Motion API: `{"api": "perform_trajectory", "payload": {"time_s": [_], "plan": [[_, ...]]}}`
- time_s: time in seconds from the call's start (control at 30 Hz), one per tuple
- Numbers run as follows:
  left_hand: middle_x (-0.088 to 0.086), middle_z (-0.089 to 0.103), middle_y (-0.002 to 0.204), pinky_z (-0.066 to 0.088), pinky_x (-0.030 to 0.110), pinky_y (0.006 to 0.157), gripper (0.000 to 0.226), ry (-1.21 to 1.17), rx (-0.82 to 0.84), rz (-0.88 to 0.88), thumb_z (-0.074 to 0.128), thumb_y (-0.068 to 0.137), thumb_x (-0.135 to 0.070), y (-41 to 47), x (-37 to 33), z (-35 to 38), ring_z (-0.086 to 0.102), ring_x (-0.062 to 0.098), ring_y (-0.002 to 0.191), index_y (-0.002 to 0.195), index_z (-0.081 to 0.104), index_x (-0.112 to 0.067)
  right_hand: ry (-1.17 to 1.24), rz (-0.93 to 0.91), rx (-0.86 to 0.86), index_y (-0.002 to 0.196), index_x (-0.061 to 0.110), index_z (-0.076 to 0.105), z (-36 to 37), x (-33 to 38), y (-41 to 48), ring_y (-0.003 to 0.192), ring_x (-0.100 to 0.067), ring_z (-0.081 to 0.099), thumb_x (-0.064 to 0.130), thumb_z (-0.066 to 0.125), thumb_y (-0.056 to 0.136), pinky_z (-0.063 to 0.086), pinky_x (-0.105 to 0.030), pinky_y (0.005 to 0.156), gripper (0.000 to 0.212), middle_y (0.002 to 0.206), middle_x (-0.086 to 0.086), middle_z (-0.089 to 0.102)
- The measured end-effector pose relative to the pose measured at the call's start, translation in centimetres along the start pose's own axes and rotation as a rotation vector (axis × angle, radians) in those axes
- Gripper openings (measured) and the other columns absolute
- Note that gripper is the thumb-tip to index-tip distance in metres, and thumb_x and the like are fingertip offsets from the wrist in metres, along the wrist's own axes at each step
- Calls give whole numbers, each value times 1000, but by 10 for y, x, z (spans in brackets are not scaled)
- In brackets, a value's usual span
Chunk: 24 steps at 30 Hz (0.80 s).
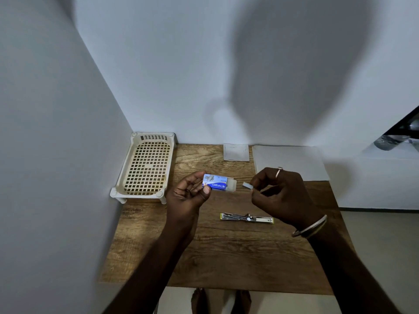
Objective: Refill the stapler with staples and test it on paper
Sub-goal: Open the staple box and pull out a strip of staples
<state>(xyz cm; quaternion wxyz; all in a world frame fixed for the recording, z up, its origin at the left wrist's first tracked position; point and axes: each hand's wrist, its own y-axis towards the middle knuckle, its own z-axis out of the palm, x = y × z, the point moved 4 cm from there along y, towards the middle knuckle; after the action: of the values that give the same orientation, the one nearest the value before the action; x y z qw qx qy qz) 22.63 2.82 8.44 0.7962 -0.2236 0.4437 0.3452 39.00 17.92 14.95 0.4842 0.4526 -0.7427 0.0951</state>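
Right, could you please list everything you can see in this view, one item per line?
table: one, brown wood, middle of view
basket: one, white plastic lattice, table's far left corner
small paper: one, white, far edge by the wall
paper sheet: one, white, table's far right
stapler: one, silver with yellow-green ends, opened flat on the table
staple box: one, blue and white, tray slid partly out, held above the table
staple strip: one, grey, beside the box's open end
ring: one, silver, right finger
bangle: one, silver, right wrist
feet: two, bare, floor below the table
left grip: one, holds the staple box
right grip: one, pinches the staple strip
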Motion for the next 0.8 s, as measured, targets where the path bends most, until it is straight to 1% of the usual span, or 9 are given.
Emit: {"api": "perform_trajectory", "payload": {"time_s": [0.07, 0.17, 0.3, 0.37, 0.43, 0.5, 0.57, 0.7, 0.8], "plan": [[4, 78, 104, 56, 30, 95, 44, -2, -3, -5, 69, 73, 3, -1, 1, -1, 72, 15, 101, 117, 65, -3, 145, 64, -22, 78, 13, 70, 2, -8, -6, 74, -15, 74, 3, 78, 76, 63, -37, 61, 13, 80, 1, 74], [5, 79, 106, 58, 28, 89, 43, 7, 0, -16, 70, 74, 3, -5, 6, -4, 72, 14, 102, 116, 66, -5, 397, 151, -31, 84, 1, 67, 12, -18, -17, 84, -27, 77, -2, 74, 80, 64, -41, 70, 9, 98, -8, 77], [5, 78, 111, 58, 25, 85, 43, 58, -3, -32, 75, 75, -2, -14, 18, -13, 73, 15, 105, 116, 70, -12, 557, 217, -49, 84, -4, 63, 26, -27, -32, 89, -36, 77, -12, 69, 84, 64, -42, 74, 10, 105, -15, 77], [7, 77, 115, 57, 25, 85, 42, 97, 6, -40, 77, 76, -4, -22, 27, -18, 73, 17, 108, 116, 74, -17, 564, 236, -57, 83, -5, 64, 31, -31, -40, 91, -34, 77, -13, 71, 83, 63, -36, 74, 10, 106, -14, 77], [12, 76, 118, 58, 29, 86, 39, 151, 24, -39, 78, 79, -5, -31, 37, -25, 72, 24, 112, 116, 75, -17, 503, 236, -68, 81, -6, 66, 35, -35, -50, 93, -29, 77, -1, 77, 79, 63, -33, 74, 12, 103, -9, 79], [13, 76, 117, 59, 28, 83, 37, 190, 31, -67, 79, 79, -6, -41, 48, -34, 73, 27, 111, 115, 75, -15, 507, 296, -84, 80, -6, 66, 43, -43, -62, 93, -29, 77, 7, 79, 75, 64, -37, 75, 18, 101, -9, 79], [12, 77, 116, 59, 27, 82, 38, 238, 29, -97, 80, 78, -4, -50, 60, -44, 74, 27, 109, 115, 74, -12, 543, 370, -84, 79, -6, 66, 53, -55, -78, 93, -33, 76, 5, 77, 74, 64, -42, 77, 16, 100, -13, 79], [4, 78, 114, 59, 25, 85, 38, 355, 18, -138, 80, 78, 6, -66, 85, -65, 74, 21, 107, 111, 75, -14, 555, 510, -74, 78, -2, 68, 76, -86, -108, 96, -36, 75, 4, 80, 75, 62, -41, 81, 13, 97, -15, 79], [-7, 78, 111, 58, 24, 88, 41, 537, -12, -129, 83, 76, 4, -75, 103, -79, 73, 10, 105, 108, 76, -20, 437, 549, -14, 76, 8, 73, 89, -105, -122, 97, -25, 76, 13, 79, 74, 60, -44, 86, 8, 95, -8, 80]]}}
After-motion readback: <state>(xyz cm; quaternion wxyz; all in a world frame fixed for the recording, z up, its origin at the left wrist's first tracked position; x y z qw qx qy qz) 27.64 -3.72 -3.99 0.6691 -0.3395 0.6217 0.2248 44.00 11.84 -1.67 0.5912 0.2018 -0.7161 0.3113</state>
